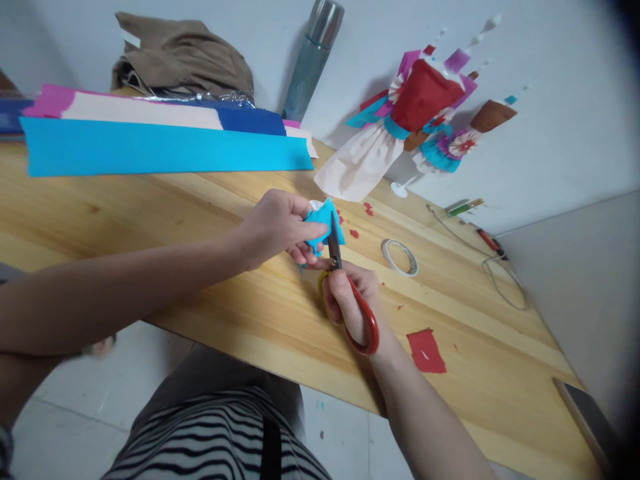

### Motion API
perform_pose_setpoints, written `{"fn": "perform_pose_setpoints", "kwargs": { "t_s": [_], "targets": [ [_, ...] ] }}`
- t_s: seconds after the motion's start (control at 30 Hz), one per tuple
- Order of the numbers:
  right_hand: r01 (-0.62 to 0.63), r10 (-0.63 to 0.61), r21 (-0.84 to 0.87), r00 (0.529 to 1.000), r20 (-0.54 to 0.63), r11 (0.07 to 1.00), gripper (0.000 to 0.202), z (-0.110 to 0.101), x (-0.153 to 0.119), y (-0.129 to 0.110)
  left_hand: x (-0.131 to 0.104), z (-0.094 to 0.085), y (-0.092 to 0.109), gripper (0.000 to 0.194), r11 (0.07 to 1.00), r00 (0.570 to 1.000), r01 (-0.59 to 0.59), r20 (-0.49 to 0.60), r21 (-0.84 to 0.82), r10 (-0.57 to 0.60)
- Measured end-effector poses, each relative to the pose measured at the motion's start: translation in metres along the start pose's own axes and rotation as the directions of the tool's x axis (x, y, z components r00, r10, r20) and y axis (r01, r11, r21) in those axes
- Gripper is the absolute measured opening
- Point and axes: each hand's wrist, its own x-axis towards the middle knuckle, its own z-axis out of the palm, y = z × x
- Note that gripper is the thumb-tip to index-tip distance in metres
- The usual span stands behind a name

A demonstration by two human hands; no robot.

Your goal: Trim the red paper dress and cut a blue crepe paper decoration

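My left hand (280, 230) is closed on a small piece of blue paper (320, 217), with a bit of white showing at its upper edge. In my right hand (353, 293) are scissors (367, 323) with red and yellow handles, my fingers wrapped round them. Their dark blades point up and lie against the right part of the blue paper. How far apart the blades are is hard to tell. Both hands are close together over the wooden table (225, 300), near its front edge.
Long blue paper (165, 150) lies at the back left, near a grey flask (313, 60). Paper dresses (420, 100) stand at the back. A tape roll (400, 258), red paper (427, 351) and a cable (495, 267) lie to the right.
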Motion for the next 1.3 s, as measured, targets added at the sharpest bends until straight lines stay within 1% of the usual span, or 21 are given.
{"fn": "perform_pose_setpoints", "kwargs": {
  "t_s": [0.1, 0.2, 0.27, 0.43, 0.5, 0.6, 0.73, 0.8, 0.93, 1.07, 1.13, 1.23, 1.3],
  "targets": [
    [0.007, -0.006, 0.079, 1.000, -0.012, 0.997, 0.073, 0.000, 0.000, 0.000, 0.003, -0.003, -0.002, 0.023, 1.000, 0.999, -0.006, 0.036, -0.014, 0.006],
    [-0.002, 0.000, 0.138, 1.000, 0.015, 0.990, 0.070, 0.000, -0.001, 0.000, 0.006, -0.008, -0.006, 0.017, 1.000, 0.994, -0.018, 0.109, -0.013, 0.019],
    [-0.025, 0.021, 0.147, 0.999, 0.034, 0.989, 0.072, -0.001, -0.001, -0.001, 0.009, -0.012, -0.008, 0.017, 1.000, 0.989, -0.014, 0.145, -0.009, 0.015],
    [-0.061, 0.054, 0.129, 0.997, 0.059, 0.990, 0.077, -0.004, -0.001, -0.005, 0.014, -0.018, -0.011, 0.025, 1.000, 0.977, -0.009, 0.213, -0.023, 0.014],
    [-0.061, 0.054, 0.129, 0.997, 0.061, 0.990, 0.078, -0.005, -0.001, -0.006, 0.013, -0.017, -0.009, 0.025, 1.000, 0.977, 0.000, 0.215, -0.024, 0.005],
    [-0.053, 0.045, 0.125, 0.996, 0.071, 0.991, 0.077, -0.006, 0.000, -0.007, 0.008, -0.016, -0.003, 0.024, 0.999, 0.984, 0.050, 0.171, 0.006, -0.051],
    [-0.045, 0.037, 0.107, 0.997, 0.071, 0.993, 0.074, -0.006, 0.000, -0.008, 0.002, -0.015, 0.005, 0.026, 0.998, 0.981, 0.055, 0.184, 0.016, -0.057],
    [-0.040, 0.033, 0.107, 0.997, 0.073, 0.993, 0.074, -0.006, 0.000, -0.008, 0.001, -0.014, 0.008, 0.028, 0.997, 0.982, 0.073, 0.173, 0.033, -0.078],
    [-0.041, 0.033, 0.110, 0.996, 0.077, 0.993, 0.072, -0.005, -0.001, -0.009, 0.003, -0.014, 0.008, 0.031, 0.994, 0.984, 0.097, 0.144, 0.044, -0.102],
    [-0.049, 0.042, 0.129, 0.997, 0.060, 0.990, 0.071, -0.005, -0.002, -0.006, 0.008, -0.015, 0.000, 0.029, 0.997, 0.979, 0.070, 0.188, 0.024, -0.073],
    [-0.046, 0.039, 0.143, 0.998, 0.051, 0.989, 0.070, -0.004, -0.002, -0.003, 0.010, -0.016, -0.002, 0.029, 0.997, 0.980, 0.073, 0.186, 0.026, -0.077],
    [-0.034, 0.029, 0.152, 0.999, 0.036, 0.988, 0.070, -0.003, -0.002, 0.002, 0.009, -0.019, 0.000, 0.028, 0.997, 0.978, 0.072, 0.194, 0.028, -0.076],
    [-0.024, 0.020, 0.155, 0.999, 0.030, 0.988, 0.069, -0.003, -0.002, 0.005, 0.006, -0.021, 0.004, 0.026, 0.997, 0.968, 0.075, 0.240, 0.030, -0.080]
  ]
}}
